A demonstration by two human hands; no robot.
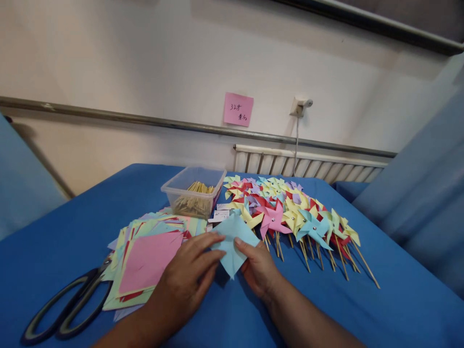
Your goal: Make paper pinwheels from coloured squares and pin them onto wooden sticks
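Note:
A light blue paper square (235, 241), turned corner-up with crease lines, is held above the table between both hands. My right hand (261, 270) pinches its right side, thumb on top and fingers underneath. At the left edge, my left hand (192, 273) has its fingers over the paper; its grip underneath is partly hidden. Left of the hands lies a stack of coloured paper squares (152, 261), a pink one on top. Large dark-handled scissors (78, 299) lie beside the stack, their blades partly under the paper.
A clear plastic box (174, 193) with thin wooden sticks stands behind the stack. Many finished paper pinwheels (273, 219) on sticks are piled at the right. Everything rests on a blue tablecloth (391, 295). A pink note (238, 109) is on the wall, above a radiator (308, 163).

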